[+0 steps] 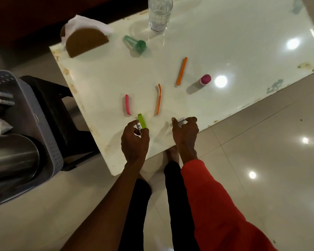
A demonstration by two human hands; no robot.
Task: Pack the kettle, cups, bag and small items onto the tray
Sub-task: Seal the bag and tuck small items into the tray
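Left hand (pixel 134 138) at the table's (pixel 225 51) near edge, fingers curled round a small white labelled tube (pixel 139 128) beside the green clip (pixel 142 121); right hand (pixel 185 131) pinches a second white tube (pixel 181 120) between thumb and fingertips. Both tubes look light, stiff and smooth, likely to roll, so a grip across the middle seems safest for the carry to the grey tray (pixel 49 138) at near left, where the steel kettle (pixel 11 156) stands. Pink clip (pixel 127 104), two orange clips (pixel 158 99) and a pink-capped bottle (pixel 204 80) lie farther up the table, all apparently light and rigid.
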